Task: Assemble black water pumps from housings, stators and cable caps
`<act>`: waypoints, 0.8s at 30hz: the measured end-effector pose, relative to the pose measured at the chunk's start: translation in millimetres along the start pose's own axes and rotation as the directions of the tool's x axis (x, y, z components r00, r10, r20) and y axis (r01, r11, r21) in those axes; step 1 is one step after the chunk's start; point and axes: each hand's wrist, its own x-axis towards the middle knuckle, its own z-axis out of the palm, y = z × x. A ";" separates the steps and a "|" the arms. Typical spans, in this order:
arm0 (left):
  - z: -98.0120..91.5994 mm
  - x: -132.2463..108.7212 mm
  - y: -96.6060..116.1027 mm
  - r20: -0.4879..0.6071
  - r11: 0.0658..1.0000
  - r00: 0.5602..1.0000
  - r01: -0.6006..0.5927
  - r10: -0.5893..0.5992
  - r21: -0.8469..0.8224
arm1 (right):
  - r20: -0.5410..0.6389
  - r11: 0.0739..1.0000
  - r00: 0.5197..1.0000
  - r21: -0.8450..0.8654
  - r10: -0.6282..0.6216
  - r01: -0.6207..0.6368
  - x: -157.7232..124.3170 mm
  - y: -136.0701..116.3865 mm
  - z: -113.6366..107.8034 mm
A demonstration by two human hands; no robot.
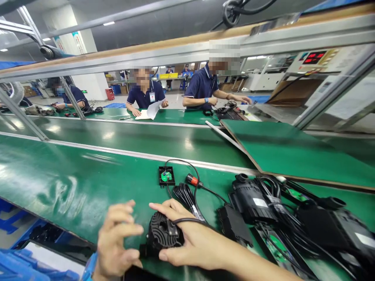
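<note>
Watching remotely, I'm seeing the right hand (193, 242) clamping its fingers round a black, ribbed, round plastic housing (165, 234) near the close edge of the glossy green bench (73, 187); the left hand (117, 238) is hovering just beside it, fingers apart. My judgement: the right fingers should be gripping the rim firmly and level, and the thin black cable (190, 220) crossing that hand should be running slack, unsnagged. Surface: catching pale glare; bulky black plastic units (253, 199) are crowding its right end. Room: a silvery metal frame (140, 58) is spanning overhead; beyond, a navy-shirted co-worker (149, 93) is handling white paper (154, 110).
</note>
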 end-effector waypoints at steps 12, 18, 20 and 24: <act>11.6 40.8 16.5 0.701 0.978 0.704 -0.048 -0.113 0.205 | -0.318 0.991 0.948 0.133 0.027 0.017 -18.1 19.7 44.1; 15.6 27.3 26.5 0.550 0.900 0.787 0.014 -0.279 0.436 | -0.383 0.991 0.924 0.123 0.001 0.049 -16.2 38.8 68.0; 15.5 28.2 22.5 0.562 0.930 0.803 -0.026 -0.198 0.365 | -0.389 0.994 0.920 0.074 -0.047 0.083 -13.8 42.2 69.2; 14.6 14.1 6.7 0.466 0.971 0.878 -0.007 -0.108 0.239 | -0.457 0.961 0.845 -0.153 -0.276 0.231 -13.8 52.0 74.2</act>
